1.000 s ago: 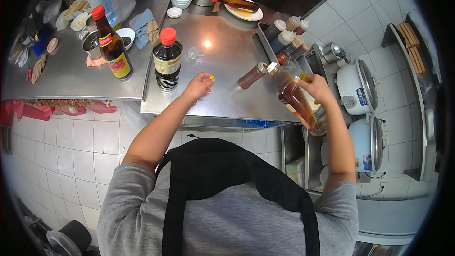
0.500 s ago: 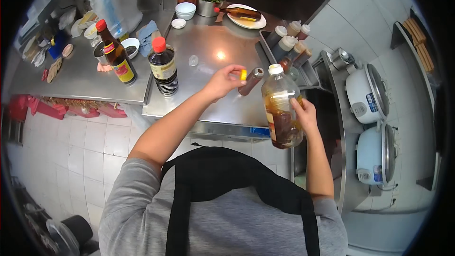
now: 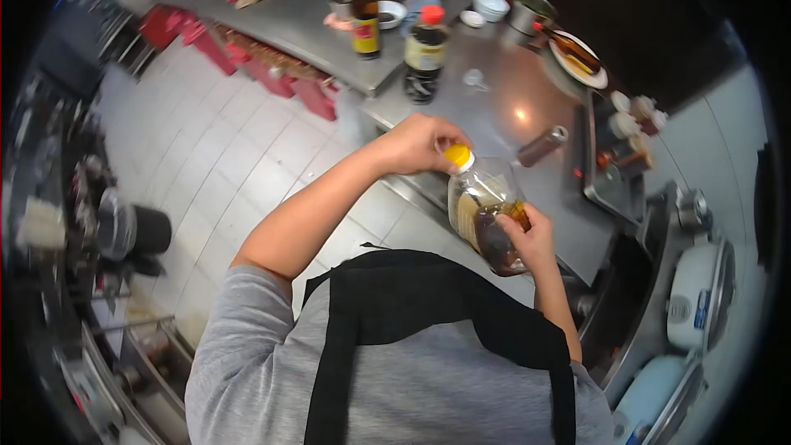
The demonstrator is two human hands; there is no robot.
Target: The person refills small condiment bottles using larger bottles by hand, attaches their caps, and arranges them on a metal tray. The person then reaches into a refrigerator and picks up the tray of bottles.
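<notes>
White tiled floor (image 3: 239,173) spreads across the left of the kitchen, and a steel desk (image 3: 486,119) runs along the far side, slightly blurred. On its left section is a brown bottle (image 3: 364,23) with a red top; to the right of that, near the corner, stands a dark sauce bottle (image 3: 424,58), also red-topped. Farther back are white bowls (image 3: 492,7), a metal pot (image 3: 527,16) and a plate (image 3: 604,80) with another bottle lying on it. At the right edge a tray (image 3: 587,144) holds squeeze bottles. Just beyond the work, a small reddish bottle (image 3: 540,148) occupies the space between it and the tray.

Large clear bottle (image 3: 478,198), partly filled with brown liquid, is held up in front of the person, across the desk's near edge. Its neck points far and left, its base near and right, the long axis slanting between; true lean cannot be judged.

Left grip (image 3: 416,147) is closed, thumb and fingers pinching the yellow cap (image 3: 458,154) at the bottle's mouth; full seating cannot be confirmed. Right grip (image 3: 531,239) is wrapped firmly around the bottle's right side.
</notes>
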